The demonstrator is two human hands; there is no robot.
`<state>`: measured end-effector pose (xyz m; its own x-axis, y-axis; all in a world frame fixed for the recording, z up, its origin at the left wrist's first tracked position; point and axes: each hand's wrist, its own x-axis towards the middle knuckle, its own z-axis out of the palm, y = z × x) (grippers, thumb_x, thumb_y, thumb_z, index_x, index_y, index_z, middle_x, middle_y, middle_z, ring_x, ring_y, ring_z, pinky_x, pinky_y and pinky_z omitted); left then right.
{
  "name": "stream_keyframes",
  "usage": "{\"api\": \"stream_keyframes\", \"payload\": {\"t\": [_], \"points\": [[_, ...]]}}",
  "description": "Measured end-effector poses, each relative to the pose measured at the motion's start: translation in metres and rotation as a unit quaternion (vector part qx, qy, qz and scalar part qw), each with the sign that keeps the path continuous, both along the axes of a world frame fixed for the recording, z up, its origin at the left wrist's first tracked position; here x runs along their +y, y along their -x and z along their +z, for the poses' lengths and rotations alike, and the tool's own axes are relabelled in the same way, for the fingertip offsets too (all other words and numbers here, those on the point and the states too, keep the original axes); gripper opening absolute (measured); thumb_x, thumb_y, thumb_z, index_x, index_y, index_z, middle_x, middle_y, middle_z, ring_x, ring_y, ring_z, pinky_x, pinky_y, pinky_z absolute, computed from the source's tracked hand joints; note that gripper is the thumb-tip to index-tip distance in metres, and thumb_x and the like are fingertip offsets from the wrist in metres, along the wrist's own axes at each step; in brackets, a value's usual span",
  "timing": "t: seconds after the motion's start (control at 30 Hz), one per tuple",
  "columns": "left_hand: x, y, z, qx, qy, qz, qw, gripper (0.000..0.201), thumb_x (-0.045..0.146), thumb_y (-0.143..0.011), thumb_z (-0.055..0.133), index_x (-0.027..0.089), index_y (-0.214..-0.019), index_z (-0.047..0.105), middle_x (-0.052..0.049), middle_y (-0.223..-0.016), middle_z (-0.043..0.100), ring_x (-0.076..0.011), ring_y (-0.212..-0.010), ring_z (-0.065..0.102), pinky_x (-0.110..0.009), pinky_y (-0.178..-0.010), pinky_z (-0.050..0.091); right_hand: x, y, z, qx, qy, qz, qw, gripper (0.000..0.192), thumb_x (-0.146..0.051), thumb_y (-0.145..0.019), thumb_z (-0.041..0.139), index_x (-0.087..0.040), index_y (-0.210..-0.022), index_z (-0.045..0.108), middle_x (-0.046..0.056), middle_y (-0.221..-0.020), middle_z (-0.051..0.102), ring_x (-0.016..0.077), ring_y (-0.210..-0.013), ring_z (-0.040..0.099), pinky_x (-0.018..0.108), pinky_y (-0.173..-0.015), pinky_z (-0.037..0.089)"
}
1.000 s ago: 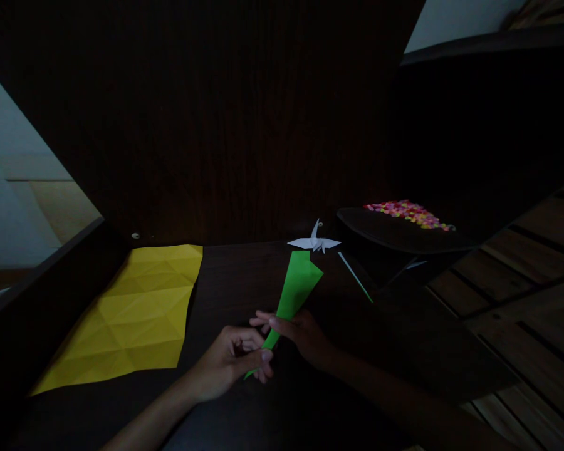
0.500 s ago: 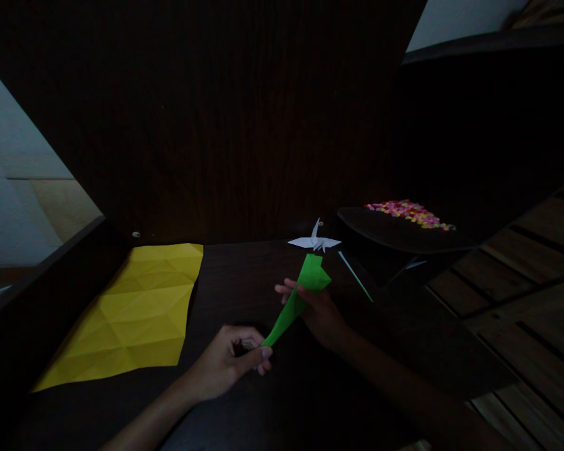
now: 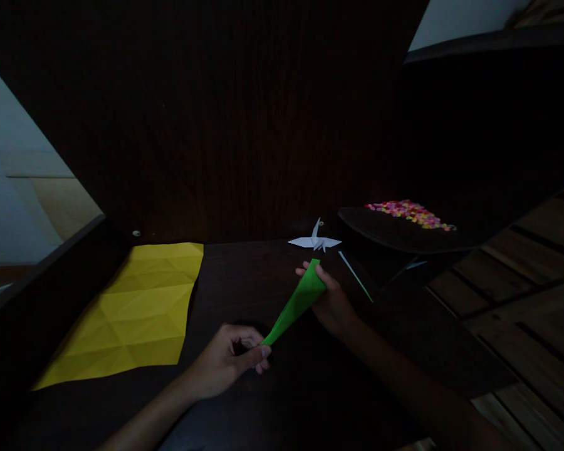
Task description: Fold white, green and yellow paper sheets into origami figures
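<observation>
My L grip [image 3: 229, 362], near ctr: thumb & fingers pinched on narrow near end of folded green paper [image 3: 294, 308]. My R grip [image 3: 333, 307], farther & to right: holding wider far end, thumb on top, fingertips showing past L edge. Green paper slants near-left to far-right over dark tabletop [image 3: 235, 282]. Just beyond: white paper bird [image 3: 314, 242]. Right of bird: thin strip [image 3: 356, 277], pale w/ green near end. Far right: pink, red & yellow bits [image 3: 410, 212] on dark ledge [image 3: 380, 230]. Left: creased yellow sheet [image 3: 136, 307] on tabletop.
</observation>
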<state>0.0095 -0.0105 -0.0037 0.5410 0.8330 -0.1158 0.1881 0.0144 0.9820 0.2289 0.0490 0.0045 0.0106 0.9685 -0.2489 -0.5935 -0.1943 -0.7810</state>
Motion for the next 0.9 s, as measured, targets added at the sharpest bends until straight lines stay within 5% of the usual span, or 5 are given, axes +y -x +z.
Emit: {"api": "stream_keyframes", "payload": {"t": [0.23,0.43,0.63,0.77,0.9], "points": [[0.002,0.002,-0.001,-0.04,0.019,0.0,0.999,0.03,0.039,-0.083,0.064,0.011,-0.073,0.069,-0.007,-0.066,0.07,-0.0142,-0.059,0.063,-0.024,-0.058,0.049,0.007,-0.009,0.002,0.027,-0.06,0.022,0.998,0.045,-0.062,-0.08,0.056,-0.024,-0.103,0.068,0.004,-0.093,0.071,0.0217,-0.086,0.064,0.03,-0.068,0.05],[0.005,0.002,0.002,-0.069,0.041,0.039,0.996,0.032,0.041,-0.081,0.066,0.01,-0.072,0.068,-0.007,-0.064,0.07,-0.0141,-0.057,0.063,-0.024,-0.057,0.048,-0.002,0.003,-0.016,-0.069,-0.14,0.109,0.982,0.049,-0.068,-0.071,0.061,-0.019,-0.071,0.068,0.005,-0.07,0.066,0.0197,-0.065,0.059,0.028,-0.054,0.044],[0.006,0.002,-0.001,-0.087,0.044,0.051,0.994,0.033,0.043,-0.081,0.066,0.011,-0.074,0.067,-0.006,-0.065,0.07,-0.0147,-0.058,0.063,-0.026,-0.059,0.049,-0.029,0.026,-0.029,-0.271,-0.236,0.231,0.904,0.042,-0.058,-0.08,0.058,-0.019,-0.071,0.072,0.004,-0.075,0.069,0.0188,-0.067,0.06,0.032,-0.071,0.047],[0.005,0.002,-0.003,-0.095,0.037,0.038,0.994,0.033,0.043,-0.082,0.065,0.01,-0.076,0.067,-0.007,-0.068,0.07,-0.015,-0.059,0.063,-0.027,-0.06,0.05,-0.041,0.038,-0.025,-0.291,-0.25,0.245,0.89,0.035,-0.047,-0.083,0.059,-0.021,-0.067,0.073,0.002,-0.074,0.071,0.0215,-0.081,0.065,0.035,-0.092,0.043],[0.004,0.001,-0.003,-0.099,0.048,0.034,0.993,0.032,0.042,-0.081,0.066,0.011,-0.075,0.067,-0.007,-0.068,0.07,-0.0149,-0.059,0.063,-0.027,-0.06,0.049,-0.04,0.039,-0.02,-0.283,-0.238,0.233,0.899,0.036,-0.048,-0.083,0.058,-0.022,-0.065,0.073,0.002,-0.076,0.073,0.0237,-0.084,0.067,0.037,-0.092,0.044]]}}
